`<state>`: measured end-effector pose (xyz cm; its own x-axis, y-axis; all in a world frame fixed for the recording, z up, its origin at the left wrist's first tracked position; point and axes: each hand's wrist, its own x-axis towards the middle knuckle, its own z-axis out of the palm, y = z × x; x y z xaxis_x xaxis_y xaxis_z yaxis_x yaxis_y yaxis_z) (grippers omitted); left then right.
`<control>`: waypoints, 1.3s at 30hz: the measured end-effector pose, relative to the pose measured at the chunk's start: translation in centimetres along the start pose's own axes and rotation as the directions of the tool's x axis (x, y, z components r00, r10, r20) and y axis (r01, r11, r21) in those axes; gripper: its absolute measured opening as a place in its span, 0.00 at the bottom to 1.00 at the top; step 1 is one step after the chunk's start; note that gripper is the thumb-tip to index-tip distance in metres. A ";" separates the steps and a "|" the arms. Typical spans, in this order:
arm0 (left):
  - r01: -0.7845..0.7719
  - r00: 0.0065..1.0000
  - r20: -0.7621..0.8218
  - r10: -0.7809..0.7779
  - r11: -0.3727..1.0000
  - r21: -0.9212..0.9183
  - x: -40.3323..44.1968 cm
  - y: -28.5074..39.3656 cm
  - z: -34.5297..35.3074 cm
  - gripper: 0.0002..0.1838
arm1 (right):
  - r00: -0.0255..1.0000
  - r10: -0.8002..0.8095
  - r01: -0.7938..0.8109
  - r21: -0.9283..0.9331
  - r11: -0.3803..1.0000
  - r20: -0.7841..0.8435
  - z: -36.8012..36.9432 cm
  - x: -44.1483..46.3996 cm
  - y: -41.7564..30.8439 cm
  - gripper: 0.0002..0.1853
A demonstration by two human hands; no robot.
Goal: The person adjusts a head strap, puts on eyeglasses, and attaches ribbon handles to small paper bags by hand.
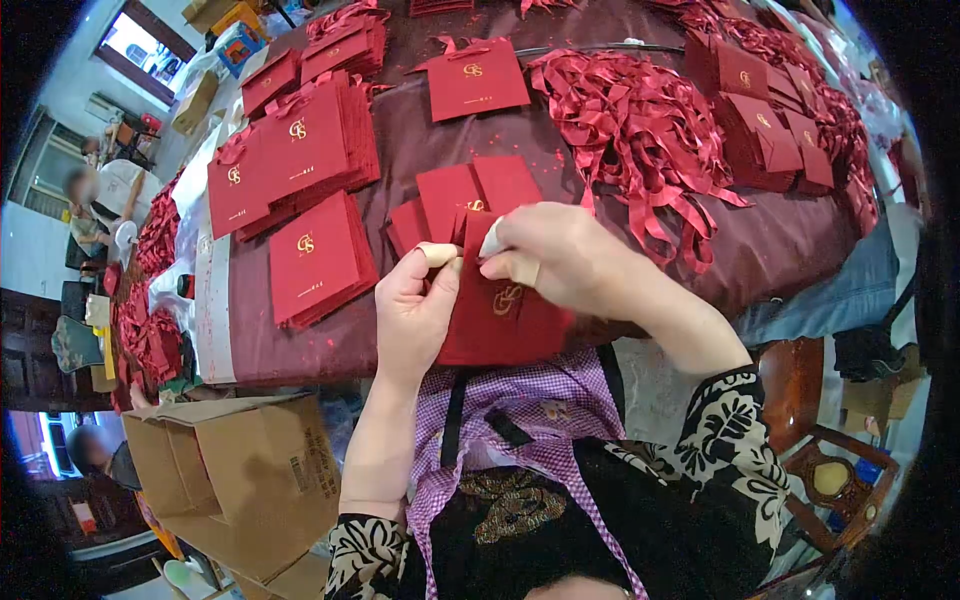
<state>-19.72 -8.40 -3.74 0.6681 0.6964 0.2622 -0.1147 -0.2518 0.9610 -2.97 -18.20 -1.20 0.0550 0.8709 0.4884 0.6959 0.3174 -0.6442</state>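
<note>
A red paper gift bag with gold lettering stands at the table's near edge, in front of my body. My left hand pinches its upper left edge between thumb and index finger, and a pale cover wraps one fingertip. On the bag's other side, my right hand has its fingers curled in at the top edge, with white and pale covers on the fingertips. Any ribbon or small part between those fingers is hidden. Just behind the hands lie more red bags, partly overlapping.
Stacked red bags fill the table's left side, with another bag farther back. A heap of red ribbons lies right of centre, near more bags. Below left is an open cardboard box. People sit at far left.
</note>
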 end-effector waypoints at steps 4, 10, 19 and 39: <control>-0.011 1.000 0.000 0.011 1.000 0.027 0.2 0.2 -0.1 0.02 | 0.986 0.152 -0.134 0.227 0.965 -0.064 -0.3 0.3 0.0 0.09; 0.055 0.998 0.006 -0.055 0.998 0.029 0.5 -0.1 -1.2 0.02 | 0.972 0.141 -0.086 0.274 0.958 -0.187 1.6 -0.4 0.9 0.09; 0.201 0.979 -0.004 -0.203 0.975 -0.095 0.5 -0.5 -2.1 0.05 | 0.947 0.074 -0.015 0.187 0.982 -0.311 2.3 -1.0 0.9 0.07; 0.201 0.964 -0.070 -0.257 0.875 -0.440 1.7 -1.2 -3.5 0.05 | 0.981 -0.087 0.048 0.216 0.975 0.176 -2.0 1.3 2.2 0.08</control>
<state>-21.01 -4.51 -4.08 0.6220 0.7829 0.0118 -0.2894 0.2158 0.9326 0.05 -17.13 -0.82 -0.1326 0.8924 0.4314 0.5265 0.4322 -0.7322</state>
